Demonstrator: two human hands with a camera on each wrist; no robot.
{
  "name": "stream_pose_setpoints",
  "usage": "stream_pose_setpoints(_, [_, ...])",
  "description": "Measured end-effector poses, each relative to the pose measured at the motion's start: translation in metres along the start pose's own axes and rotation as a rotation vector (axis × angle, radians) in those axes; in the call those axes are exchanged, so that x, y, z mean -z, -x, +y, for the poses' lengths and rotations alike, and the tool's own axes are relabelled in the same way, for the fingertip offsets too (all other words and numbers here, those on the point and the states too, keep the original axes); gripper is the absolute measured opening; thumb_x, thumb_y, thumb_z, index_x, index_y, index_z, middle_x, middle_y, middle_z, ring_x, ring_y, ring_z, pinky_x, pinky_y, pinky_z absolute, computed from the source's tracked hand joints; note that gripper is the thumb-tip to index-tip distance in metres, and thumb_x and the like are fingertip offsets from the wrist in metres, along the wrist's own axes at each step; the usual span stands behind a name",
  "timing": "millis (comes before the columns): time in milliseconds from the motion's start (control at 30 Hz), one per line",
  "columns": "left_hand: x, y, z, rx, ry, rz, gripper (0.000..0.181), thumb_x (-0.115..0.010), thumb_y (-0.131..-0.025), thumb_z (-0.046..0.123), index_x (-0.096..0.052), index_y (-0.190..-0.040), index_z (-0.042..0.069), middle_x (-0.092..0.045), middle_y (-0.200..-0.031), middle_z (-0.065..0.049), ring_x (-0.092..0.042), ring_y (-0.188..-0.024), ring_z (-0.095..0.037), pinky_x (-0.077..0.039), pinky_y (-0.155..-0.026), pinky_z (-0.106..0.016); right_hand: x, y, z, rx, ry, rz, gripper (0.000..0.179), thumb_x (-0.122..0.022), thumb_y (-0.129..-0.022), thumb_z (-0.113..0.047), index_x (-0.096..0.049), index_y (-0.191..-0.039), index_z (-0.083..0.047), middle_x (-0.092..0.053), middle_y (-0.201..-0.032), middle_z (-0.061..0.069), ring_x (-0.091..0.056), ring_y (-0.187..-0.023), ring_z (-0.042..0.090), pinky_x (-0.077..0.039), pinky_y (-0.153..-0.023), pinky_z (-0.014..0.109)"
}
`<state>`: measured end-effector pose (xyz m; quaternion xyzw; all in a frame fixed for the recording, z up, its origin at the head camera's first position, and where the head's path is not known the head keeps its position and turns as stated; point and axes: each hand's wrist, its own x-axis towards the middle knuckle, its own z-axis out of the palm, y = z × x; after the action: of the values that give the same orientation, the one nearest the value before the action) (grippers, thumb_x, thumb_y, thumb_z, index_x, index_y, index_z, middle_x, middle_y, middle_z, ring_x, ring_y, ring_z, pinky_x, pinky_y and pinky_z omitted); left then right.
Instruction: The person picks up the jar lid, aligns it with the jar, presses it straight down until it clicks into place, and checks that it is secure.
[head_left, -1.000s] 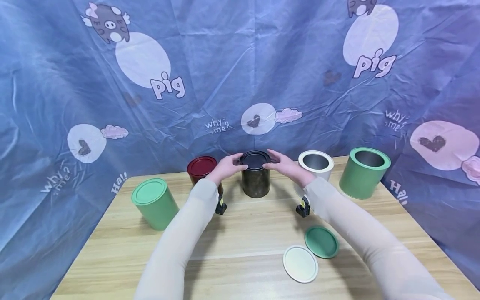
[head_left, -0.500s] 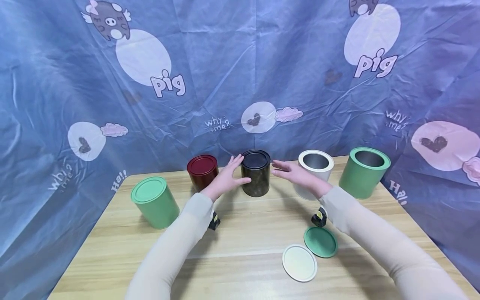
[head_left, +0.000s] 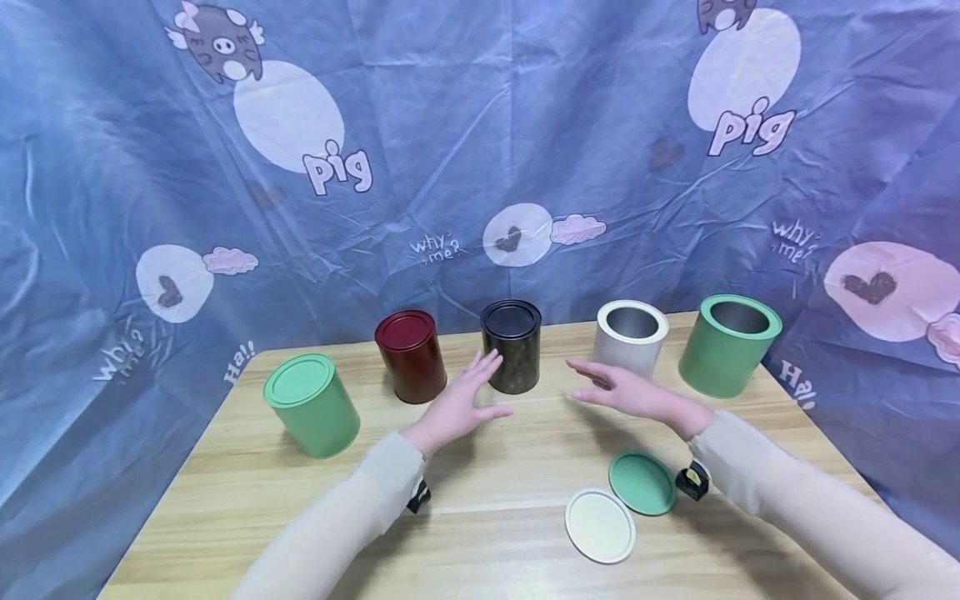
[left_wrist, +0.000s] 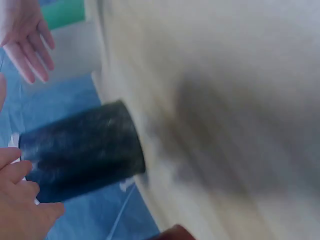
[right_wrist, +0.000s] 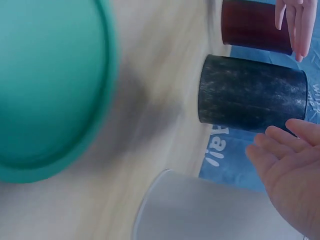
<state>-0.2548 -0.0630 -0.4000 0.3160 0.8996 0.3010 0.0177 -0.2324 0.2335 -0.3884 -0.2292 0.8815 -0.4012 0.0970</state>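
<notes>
Over the middle of the wooden table (head_left: 480,550) hang two bare hands, and neither one is holding anything. The left hand (head_left: 453,407) is spread wide, its thumb well out from its long, straight fingers. In the head view its fingertips cross the edge of the black can (head_left: 519,357) — but I see a gap in the right wrist view, so I would say they are not touching. The right hand (head_left: 630,392) has loose, nearly straight fingers, with the thumb a bit apart. It floats in front of the white can (head_left: 630,352), not touching it, and its fingertips point toward the black can.

The black can stands upright at the back of the table, between the red can (head_left: 417,367) and the white can. It has its lid on. So do the red can and the green can (head_left: 321,417) on the left. The white can and the other green can (head_left: 720,358), on the right, have no lids.

Near the front lie a white lid (head_left: 600,526) and a green lid (head_left: 642,483), side by side. The lid work looks part done to me — three cans wear lids, two do not.

Behind it all hangs a blue cloth (head_left: 420,83) with pigs on it.
</notes>
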Motion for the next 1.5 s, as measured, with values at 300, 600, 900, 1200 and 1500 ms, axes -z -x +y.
stream_pose_setpoints(300, [-0.032,0.02,0.027,-0.089,-0.165,-0.177,0.08,-0.07,-0.085,0.043,-0.038,-0.149,0.007,-0.033,-0.156,-0.008,-0.023,-0.147,-0.027,-0.024,-0.118,-0.051,-0.006,0.036,0.01,0.026,0.079,-0.037,0.065,-0.062,-0.095,-0.027,-0.037,-0.144,0.008,-0.04,-0.146,0.03,-0.037,-0.134,0.049,-0.034,-0.106,0.061])
stream_pose_setpoints(600, [-0.058,0.038,0.039,-0.174,-0.33,-0.296,0.084,-0.065,-0.084,0.056,-0.038,-0.149,0.008,-0.036,-0.155,-0.007,-0.029,-0.145,-0.026,-0.03,-0.116,-0.05,-0.023,0.063,0.017,0.174,0.246,-0.054,0.069,-0.069,-0.088,-0.033,-0.043,-0.144,-0.001,-0.047,-0.143,0.023,-0.045,-0.128,0.045,-0.042,-0.104,0.052])
stream_pose_setpoints(900, [-0.071,0.049,0.05,-0.228,-0.421,-0.361,0.088,-0.062,-0.082,0.064,-0.039,-0.148,0.012,-0.037,-0.155,-0.003,-0.032,-0.144,-0.024,-0.033,-0.115,-0.046,-0.039,0.085,0.03,0.326,0.264,-0.087,0.079,-0.072,-0.082,-0.039,-0.044,-0.142,0.002,-0.047,-0.14,0.028,-0.04,-0.138,0.017,-0.021,-0.109,0.009])
stream_pose_setpoints(1200, [-0.078,0.055,0.055,-0.273,-0.487,-0.382,0.087,-0.06,-0.082,0.065,-0.041,-0.147,0.01,-0.041,-0.153,-0.003,-0.035,-0.143,-0.022,-0.037,-0.112,-0.041,-0.051,0.102,0.039,0.351,0.314,-0.116,0.085,-0.073,-0.076,-0.049,-0.046,-0.141,-0.002,-0.045,-0.144,0.021,-0.033,-0.143,0.018,-0.012,-0.111,0.01])
stream_pose_setpoints(1500, [-0.087,0.054,0.057,-0.27,-0.497,-0.402,0.084,-0.06,-0.083,0.064,-0.042,-0.147,0.011,-0.04,-0.153,-0.001,-0.034,-0.144,-0.019,-0.038,-0.112,-0.042,-0.057,0.106,0.045,0.491,0.444,-0.055,0.09,-0.073,-0.07,-0.056,-0.051,-0.136,0.002,-0.048,-0.144,0.016,-0.017,-0.147,0.006,0.006,-0.111,0.004])
